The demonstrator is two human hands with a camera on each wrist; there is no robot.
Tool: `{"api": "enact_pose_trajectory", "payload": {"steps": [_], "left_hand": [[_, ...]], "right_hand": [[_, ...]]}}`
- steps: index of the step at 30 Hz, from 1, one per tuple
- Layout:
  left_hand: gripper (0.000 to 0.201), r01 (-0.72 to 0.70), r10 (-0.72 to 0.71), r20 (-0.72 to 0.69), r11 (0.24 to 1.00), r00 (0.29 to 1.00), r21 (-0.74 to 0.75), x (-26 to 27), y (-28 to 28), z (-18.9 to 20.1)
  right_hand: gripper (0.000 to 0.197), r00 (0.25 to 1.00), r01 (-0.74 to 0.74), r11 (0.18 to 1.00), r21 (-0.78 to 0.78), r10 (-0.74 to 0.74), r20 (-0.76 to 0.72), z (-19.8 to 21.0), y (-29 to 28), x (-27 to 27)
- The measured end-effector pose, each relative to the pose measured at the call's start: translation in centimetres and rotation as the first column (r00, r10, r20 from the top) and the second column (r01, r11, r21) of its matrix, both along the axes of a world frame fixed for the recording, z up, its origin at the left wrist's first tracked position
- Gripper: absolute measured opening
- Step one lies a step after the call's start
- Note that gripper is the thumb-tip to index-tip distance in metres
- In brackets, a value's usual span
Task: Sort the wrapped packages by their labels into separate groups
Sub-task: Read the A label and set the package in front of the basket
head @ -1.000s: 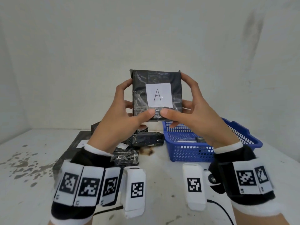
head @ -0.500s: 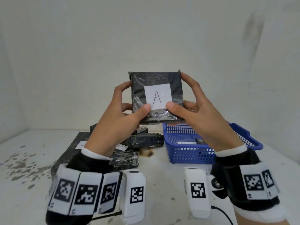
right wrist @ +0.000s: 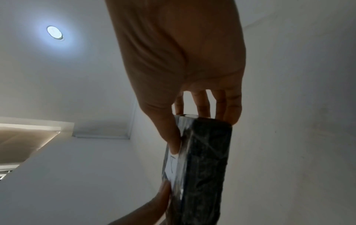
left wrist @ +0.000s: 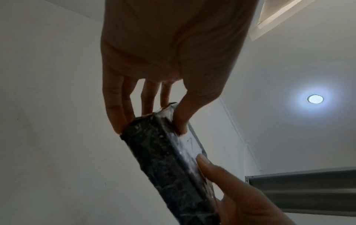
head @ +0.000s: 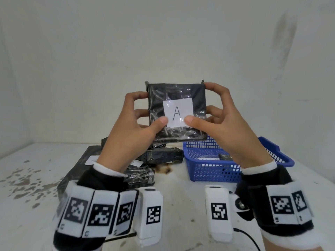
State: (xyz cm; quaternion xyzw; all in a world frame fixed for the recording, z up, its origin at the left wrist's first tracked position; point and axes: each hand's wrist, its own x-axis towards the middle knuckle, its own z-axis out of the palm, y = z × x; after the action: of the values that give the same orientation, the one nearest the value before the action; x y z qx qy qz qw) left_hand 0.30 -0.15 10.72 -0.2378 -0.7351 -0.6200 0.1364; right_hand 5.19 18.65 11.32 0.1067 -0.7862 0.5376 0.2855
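A black plastic-wrapped package (head: 176, 98) with a white label marked "A" (head: 177, 112) is held upright in the air in front of the wall. My left hand (head: 134, 122) grips its left side, thumb on the front by the label and fingers behind. My right hand (head: 215, 120) grips its right side the same way. The wrist views show the package (left wrist: 163, 159) (right wrist: 206, 167) edge-on, pinched between thumb and fingers. Several more black packages (head: 161, 156) lie on the table below, some with white labels partly hidden by my left arm.
A blue plastic basket (head: 213, 171) stands on the white table (head: 181, 192) at the right, with a package inside. A large flat black package (head: 78, 167) lies at the left under the pile. Walls close off the back and both sides.
Both hands tilted the package slightly, so its label faces me more squarely. My thumbs slid up from the bottom edge to the label's lower corners.
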Motion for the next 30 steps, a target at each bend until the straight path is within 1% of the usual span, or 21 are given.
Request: {"api": "enact_pose_trajectory", "payload": {"steps": [4, 10, 11, 16, 20, 24, 27, 30], "left_hand": [[0.064, -0.051, 0.05, -0.033, 0.999, 0.998, -0.017, 0.13, 0.31, -0.17], [0.07, -0.099, 0.094, -0.078, 0.993, 0.993, -0.063, 0.53, 0.68, -0.17], [0.069, -0.102, 0.096, -0.084, 0.993, 0.992, -0.065, 0.58, 0.73, -0.19], [0.05, -0.114, 0.112, -0.089, 0.993, 0.99, -0.01, 0.61, 0.71, -0.14], [0.043, -0.106, 0.109, -0.062, 0.993, 0.992, 0.042, 0.4, 0.49, -0.07], [0.037, -0.102, 0.105, -0.042, 0.993, 0.994, 0.063, 0.23, 0.42, -0.09], [0.038, -0.108, 0.111, -0.047, 0.992, 0.993, 0.067, 0.16, 0.54, -0.16], [0.041, -0.11, 0.113, -0.048, 0.992, 0.992, 0.061, 0.2, 0.57, -0.15]], "right_hand": [[0.076, 0.999, 0.039, 0.999, 0.029, -0.039, 0.007, -0.18, -0.27, -0.14], [0.071, 0.998, 0.064, 0.998, -0.013, -0.064, -0.003, -0.26, -0.75, -0.13], [0.069, 0.997, 0.07, 0.997, -0.015, -0.07, -0.007, -0.25, -0.79, -0.13], [0.058, 0.998, 0.058, 0.997, -0.05, -0.058, -0.011, -0.14, -0.89, -0.08], [0.046, 1.0, 0.026, 0.997, -0.074, -0.026, -0.003, 0.08, -0.93, 0.21], [0.039, 1.0, 0.028, 0.996, -0.09, -0.028, -0.003, 0.32, -0.93, 0.48], [0.038, 1.0, 0.027, 0.995, -0.096, -0.028, -0.01, 0.27, -0.81, 0.37], [0.043, 1.0, 0.019, 0.995, -0.094, -0.02, -0.003, 0.28, -0.67, 0.38]]}}
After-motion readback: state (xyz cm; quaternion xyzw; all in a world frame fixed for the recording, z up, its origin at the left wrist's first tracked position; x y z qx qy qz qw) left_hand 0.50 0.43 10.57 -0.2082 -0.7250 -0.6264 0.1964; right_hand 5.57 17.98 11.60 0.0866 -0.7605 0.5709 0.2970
